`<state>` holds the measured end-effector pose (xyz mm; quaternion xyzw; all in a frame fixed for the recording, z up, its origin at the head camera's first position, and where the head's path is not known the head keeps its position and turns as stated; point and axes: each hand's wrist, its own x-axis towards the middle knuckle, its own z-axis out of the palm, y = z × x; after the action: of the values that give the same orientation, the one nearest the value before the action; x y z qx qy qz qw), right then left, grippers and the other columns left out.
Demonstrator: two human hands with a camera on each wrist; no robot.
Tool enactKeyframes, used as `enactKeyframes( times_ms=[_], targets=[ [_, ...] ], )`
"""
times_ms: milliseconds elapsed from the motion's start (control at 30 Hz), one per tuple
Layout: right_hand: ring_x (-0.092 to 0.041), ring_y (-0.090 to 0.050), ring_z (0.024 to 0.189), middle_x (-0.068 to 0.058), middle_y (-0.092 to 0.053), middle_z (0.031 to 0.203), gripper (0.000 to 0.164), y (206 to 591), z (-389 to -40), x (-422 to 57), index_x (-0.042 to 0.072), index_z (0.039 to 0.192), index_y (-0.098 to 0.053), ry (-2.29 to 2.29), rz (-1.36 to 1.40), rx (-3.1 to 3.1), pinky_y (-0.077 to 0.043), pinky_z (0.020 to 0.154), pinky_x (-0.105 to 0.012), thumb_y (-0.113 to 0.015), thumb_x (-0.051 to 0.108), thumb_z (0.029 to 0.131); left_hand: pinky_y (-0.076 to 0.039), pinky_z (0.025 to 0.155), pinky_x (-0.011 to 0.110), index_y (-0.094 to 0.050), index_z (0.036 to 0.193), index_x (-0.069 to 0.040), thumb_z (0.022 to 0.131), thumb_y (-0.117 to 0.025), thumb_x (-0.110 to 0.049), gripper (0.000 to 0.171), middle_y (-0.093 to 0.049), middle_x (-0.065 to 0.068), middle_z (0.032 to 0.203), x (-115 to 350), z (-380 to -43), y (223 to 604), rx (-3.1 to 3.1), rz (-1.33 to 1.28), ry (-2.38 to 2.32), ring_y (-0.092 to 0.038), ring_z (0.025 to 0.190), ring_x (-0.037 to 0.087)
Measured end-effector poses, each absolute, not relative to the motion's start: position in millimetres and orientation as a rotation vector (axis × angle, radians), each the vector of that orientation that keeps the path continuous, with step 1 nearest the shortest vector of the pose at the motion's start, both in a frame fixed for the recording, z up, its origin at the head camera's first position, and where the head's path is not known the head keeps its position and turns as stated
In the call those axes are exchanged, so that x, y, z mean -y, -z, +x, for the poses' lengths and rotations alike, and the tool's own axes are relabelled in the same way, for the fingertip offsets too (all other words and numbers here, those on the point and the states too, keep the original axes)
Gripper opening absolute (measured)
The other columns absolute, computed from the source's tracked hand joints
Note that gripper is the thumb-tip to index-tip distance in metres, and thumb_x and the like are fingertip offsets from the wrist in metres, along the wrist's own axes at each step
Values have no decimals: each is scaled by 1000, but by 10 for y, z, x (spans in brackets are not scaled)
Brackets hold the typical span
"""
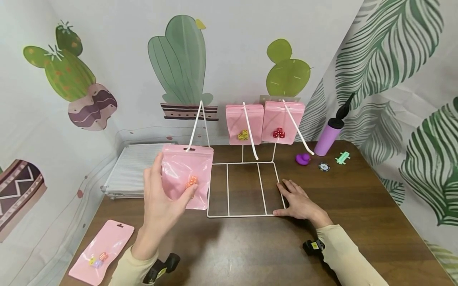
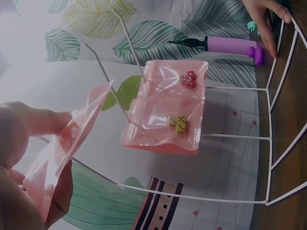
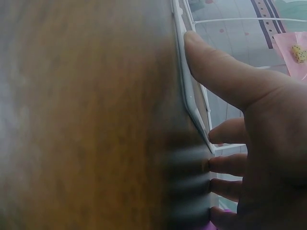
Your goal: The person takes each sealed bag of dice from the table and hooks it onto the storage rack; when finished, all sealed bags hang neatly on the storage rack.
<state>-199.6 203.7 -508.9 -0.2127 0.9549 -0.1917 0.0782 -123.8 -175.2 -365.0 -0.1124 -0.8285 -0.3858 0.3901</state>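
Note:
My left hand (image 1: 162,204) pinches a pink zip bag (image 1: 177,165) between thumb and fingers, the thumb over orange dice (image 1: 192,181) inside. The bag's hang slot lies at the tip of the left hook (image 1: 194,129) of a white wire display rack (image 1: 243,216); I cannot tell whether the hook passes through. On the middle hook hangs a pink bag with yellow dice (image 1: 243,135), on the right hook one with red dice (image 1: 278,133). My right hand (image 1: 299,201) rests at the rack base's right side, fingers spread, thumb at the front corner (image 3: 187,96).
Another pink bag (image 1: 107,242) with mixed dice lies at the table's front left. Behind it stands a silver ridged case (image 1: 137,169). Right of the rack are a purple duck (image 1: 303,159), a poker chip (image 1: 324,167), a green toy (image 1: 342,157) and a purple pump (image 1: 328,138).

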Motion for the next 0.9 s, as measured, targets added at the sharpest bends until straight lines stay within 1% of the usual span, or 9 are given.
enactKeyframes(
  times_ms=[133,267,333,467,567,667,733,900],
  targets=[
    [-51,-18,142,-31,-24,154,103,5096,-1997,-2039,-2,149,-33,573,-629,-2854,-18,113,-64,-76,56,75,-33,72,31,-32,152,-13,63,-89,-18,106,-46,21,103,1743,-1280,3695,2129,-252,1001,-43,92,25],
    [-51,-17,142,-31,-24,154,104,5095,-2001,-2034,-1,150,-32,575,-626,-2853,-18,114,-64,-75,57,75,-36,75,34,-31,152,-14,64,-89,-19,106,-48,22,111,1734,-1313,3717,2134,-241,1014,-45,97,27],
    [-51,-17,142,-31,-24,154,104,5095,-2004,-2031,-1,150,-32,576,-627,-2853,-18,113,-64,-76,56,75,-38,80,37,-30,153,-15,65,-88,-20,106,-49,22,119,1727,-1339,3722,2140,-237,1031,-47,103,28],
    [-51,-17,143,-31,-24,154,104,5094,-2005,-2041,-1,150,-32,577,-621,-2850,-17,114,-64,-76,56,76,-40,94,47,-28,154,-18,67,-87,-19,104,-48,15,138,1704,-1486,3755,2134,-217,1079,-47,120,28],
    [-51,-17,142,-31,-23,154,104,5091,-2013,-2049,-2,150,-32,573,-622,-2849,-17,114,-64,-75,56,76,-39,100,52,-27,154,-18,69,-85,-19,103,-46,11,144,1674,-1722,3793,2101,-219,1101,-47,126,28],
    [-51,-17,142,-31,-23,155,104,5091,-2027,-2058,-2,150,-32,568,-624,-2856,-17,113,-64,-76,57,75,-39,104,52,-26,153,-18,71,-83,-18,101,-45,11,145,1622,-2080,3830,2060,-226,1120,-47,127,28],
    [-51,-17,142,-31,-23,155,104,5096,-2034,-2064,-2,150,-32,565,-622,-2860,-18,114,-64,-75,57,75,-38,108,49,-25,153,-18,72,-83,-20,100,-45,11,146,1579,-2360,3860,2045,-211,1121,-46,130,27],
    [-51,-17,143,-30,-23,155,104,5119,-2020,-2059,-1,150,-32,568,-628,-2855,-18,114,-64,-75,58,75,-30,116,40,-23,152,-10,73,-84,-23,101,-38,13,152,1549,-2994,3967,2019,-186,1104,-38,139,25]
  ],
)
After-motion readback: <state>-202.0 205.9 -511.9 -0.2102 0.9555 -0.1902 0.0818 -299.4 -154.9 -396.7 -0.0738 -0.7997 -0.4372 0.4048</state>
